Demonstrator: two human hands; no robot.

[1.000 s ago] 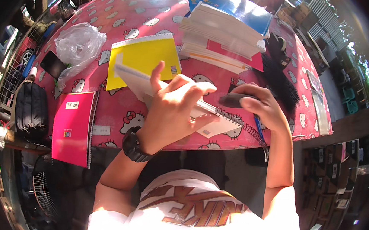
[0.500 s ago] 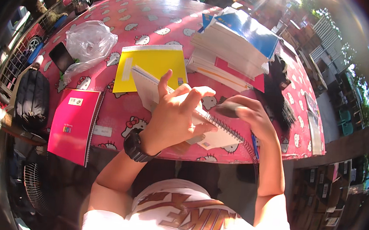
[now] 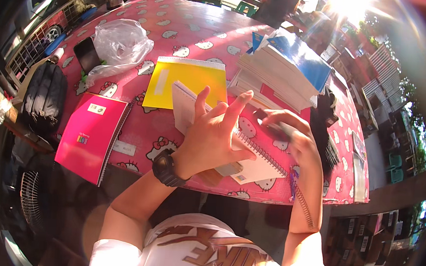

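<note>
A white-paged spiral notebook stands partly spread on its edges near the table's front edge, its coil running along the top. My left hand, with a black watch at the wrist, straddles it and steadies it; the thumb lies on the near side, other fingers are raised and apart. Just right of it, my right hand is closed around a dark oblong tool with a shiny tip; its exact kind is blurred. A loose length of spiral wire hangs against my right forearm.
Around lie a yellow notebook, a pink notebook, a clear plastic bag and a phone. A tall stack of books stands at the back right, black mesh fabric beside it. A black bag sits far left.
The view has shifted, so the table's things sit farther right. My right hand has turned the dark tool, whose tip now points up and left. My left hand stays on the notebook.
</note>
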